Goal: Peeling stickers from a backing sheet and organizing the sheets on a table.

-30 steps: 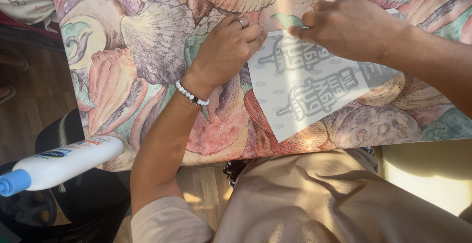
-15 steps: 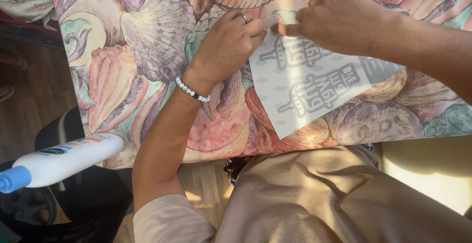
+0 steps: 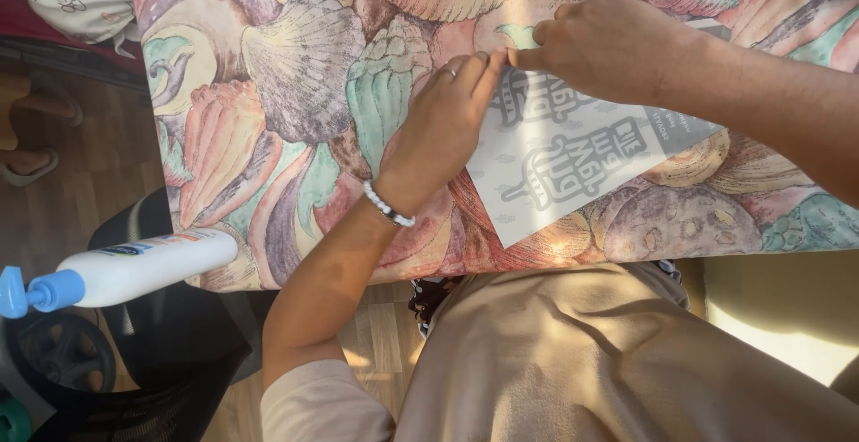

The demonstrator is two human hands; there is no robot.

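A white sheet of paper (image 3: 573,169) with grey printed figures lies on a table covered by a seashell-patterned cloth (image 3: 295,93). My left hand (image 3: 443,129), with a ring and a bead bracelet, presses flat on the sheet's left edge, fingers reaching to its top corner. My right hand (image 3: 608,44) pinches that same top corner from the other side. The fingertips of both hands meet there. Part of the sheet is hidden under my right hand and forearm.
A white bottle with a blue pump cap (image 3: 116,272) lies at the table's near left corner, sticking out past the edge. A dark chair (image 3: 152,352) stands below it on the wooden floor. My beige-clothed lap (image 3: 582,361) fills the foreground.
The sheet has shifted slightly up and right. My left hand slid up along its edge toward the top corner, closer to my right hand.
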